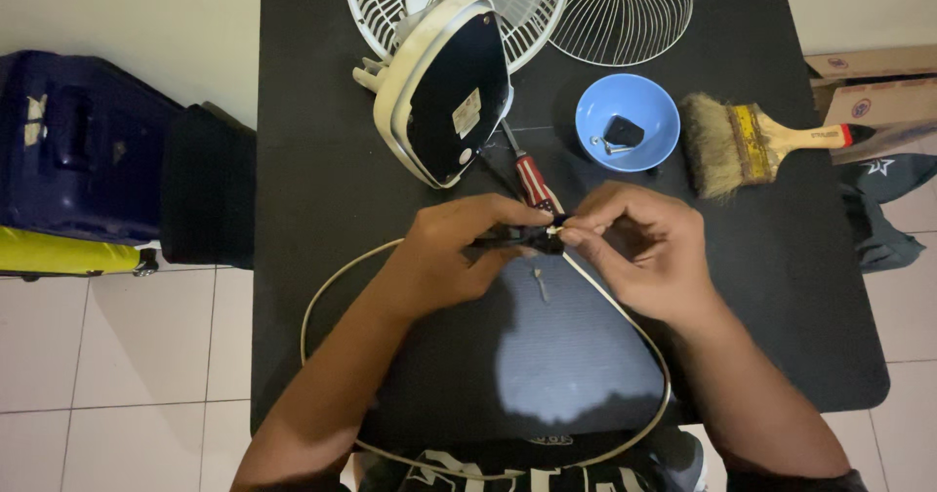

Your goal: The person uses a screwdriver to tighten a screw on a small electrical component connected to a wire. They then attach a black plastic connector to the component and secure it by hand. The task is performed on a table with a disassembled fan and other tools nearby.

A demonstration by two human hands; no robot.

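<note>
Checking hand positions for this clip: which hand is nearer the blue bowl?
Right. The right hand sits just below the blue bowl, a little toward the person; the left hand is farther off to the bowl's left, below the fan base.

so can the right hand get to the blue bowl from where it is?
Probably yes. The right hand is pinching a small black part with the left hand, so it would have to let go first. The blue bowl sits just beyond it with bare table between.
</note>
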